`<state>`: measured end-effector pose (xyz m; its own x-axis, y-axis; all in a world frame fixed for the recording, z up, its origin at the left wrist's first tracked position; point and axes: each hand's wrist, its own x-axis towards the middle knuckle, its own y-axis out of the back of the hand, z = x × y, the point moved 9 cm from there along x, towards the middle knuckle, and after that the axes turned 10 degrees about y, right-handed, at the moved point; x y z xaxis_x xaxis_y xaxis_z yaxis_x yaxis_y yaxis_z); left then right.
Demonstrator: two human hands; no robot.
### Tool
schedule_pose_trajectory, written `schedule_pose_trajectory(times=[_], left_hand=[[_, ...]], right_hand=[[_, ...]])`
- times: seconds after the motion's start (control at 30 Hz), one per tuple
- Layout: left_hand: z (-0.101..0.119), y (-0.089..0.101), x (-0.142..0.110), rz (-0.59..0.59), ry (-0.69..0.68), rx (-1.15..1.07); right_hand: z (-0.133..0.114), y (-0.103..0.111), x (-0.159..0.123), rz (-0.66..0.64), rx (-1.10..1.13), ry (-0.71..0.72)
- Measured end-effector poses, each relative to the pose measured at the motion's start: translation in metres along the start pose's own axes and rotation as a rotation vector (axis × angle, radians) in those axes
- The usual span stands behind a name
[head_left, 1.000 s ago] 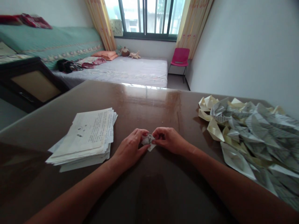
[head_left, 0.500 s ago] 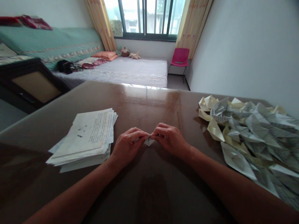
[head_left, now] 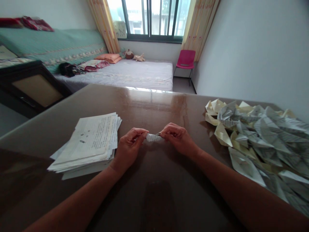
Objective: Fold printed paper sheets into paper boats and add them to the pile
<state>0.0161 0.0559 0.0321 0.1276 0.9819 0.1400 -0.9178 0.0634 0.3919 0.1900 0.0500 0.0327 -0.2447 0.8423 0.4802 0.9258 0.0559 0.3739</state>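
Observation:
Between my two hands a small folded paper [head_left: 153, 138], white with printed text, is stretched out just above the brown table [head_left: 154, 109]. My left hand [head_left: 132, 145] pinches its left end between thumb and forefinger. At the opposite end my right hand [head_left: 177, 137] pinches it the same way. Left of my left hand lies a stack of printed sheets [head_left: 89, 138]. Off to the right of my right hand spreads a heap of folded paper boats [head_left: 263, 129], some cream and some grey-white with print.
Beyond the table's far edge is a bed [head_left: 145, 72] with clothes, pillows and soft toys. A dark cabinet [head_left: 36, 85] stands at the left. A pink chair [head_left: 186, 59] is by the right wall, near the window [head_left: 151, 19].
My hands have moved apart and slightly away from me, drawing the folded paper from a compact pointed shape into a wider, boat-like one. The stack and the heap stay where they were.

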Motion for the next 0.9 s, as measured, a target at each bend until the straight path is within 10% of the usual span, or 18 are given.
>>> schedule_pose_trajectory(times=[0.4,0.9], left_hand=[[0.008,-0.025,-0.012,-0.155,-0.212,0.262],[0.01,-0.021,-0.01,-0.128,-0.214,0.31]], right_hand=[[-0.02,-0.013,-0.009,-0.156,-0.368,0.137],[-0.022,-0.006,-0.004,-0.066,-0.239,0.107]])
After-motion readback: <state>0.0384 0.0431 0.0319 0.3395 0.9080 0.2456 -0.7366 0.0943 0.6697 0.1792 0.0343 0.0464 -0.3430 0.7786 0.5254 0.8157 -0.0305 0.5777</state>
